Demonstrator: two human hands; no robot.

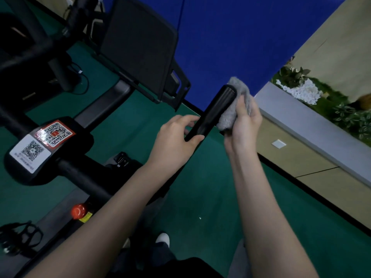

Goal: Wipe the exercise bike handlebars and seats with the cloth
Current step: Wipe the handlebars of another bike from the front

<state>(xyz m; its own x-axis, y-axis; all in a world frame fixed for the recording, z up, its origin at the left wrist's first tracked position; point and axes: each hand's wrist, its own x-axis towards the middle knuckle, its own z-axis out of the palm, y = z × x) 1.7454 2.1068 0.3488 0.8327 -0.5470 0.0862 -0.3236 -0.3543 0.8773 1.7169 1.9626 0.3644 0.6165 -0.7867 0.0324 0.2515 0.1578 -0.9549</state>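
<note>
Grey fuzzy cloth [236, 105] is bunched in my right hand [243, 127]. The fingers are curled round it and press it against the right side of a black handlebar [212, 113], close to the bar's free end. My left hand [174, 137] is wrapped round the same bar just below the cloth, with the thumb lying across the near side, and I judge it is steadying the bar.

Further left, the bar joins the rest of the exercise bike. There is a dark tilted screen [138, 47] above, a black plate with two code stickers [40, 141], and a red knob [79, 210] lower down. All of it stands on a green floor [200, 197]. I cannot see the seat from here.

I judge the step in hand to be wiping this handlebar grip, so the task looks to be in its handlebar part. The next move calls for sliding the cloth down the bar with firm pressure. The left hand will need to shift out of the way so the covered stretch gets wiped too.
</note>
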